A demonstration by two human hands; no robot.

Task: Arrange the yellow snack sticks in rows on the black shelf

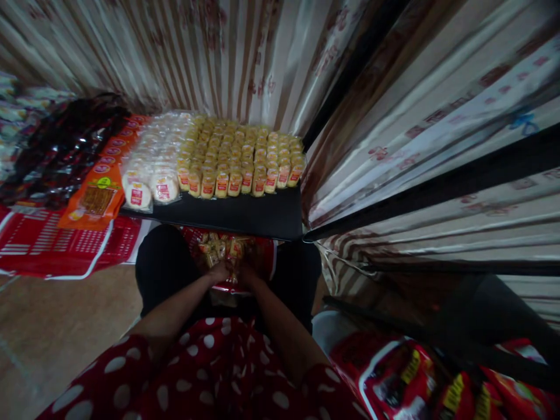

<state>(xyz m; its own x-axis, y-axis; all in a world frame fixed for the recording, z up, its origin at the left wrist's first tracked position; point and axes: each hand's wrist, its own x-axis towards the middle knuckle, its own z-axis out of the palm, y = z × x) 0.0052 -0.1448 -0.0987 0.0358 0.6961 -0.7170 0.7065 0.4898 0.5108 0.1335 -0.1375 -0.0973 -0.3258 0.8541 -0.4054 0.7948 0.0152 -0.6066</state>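
Between my knees stands a red basket [262,259] with small yellow wrapped snack packets [213,248] inside. My left hand [220,272] is down at the packets, its fingers curled closed; what they hold, if anything, is too dim to make out. Close beside it, my right hand [245,274] also reaches into the basket. Shadow hides the right fingers. One larger yellow packet [237,248] lies just beyond the two hands.
On a black table [227,213] ahead stand rows of yellow wrapped cakes [234,160], round white packets [163,186], an orange snack bag [94,195] and dark packets [65,146]. Another red basket [65,245] is left; red bags [415,379] lie right. Striped curtains [210,58] hang behind.
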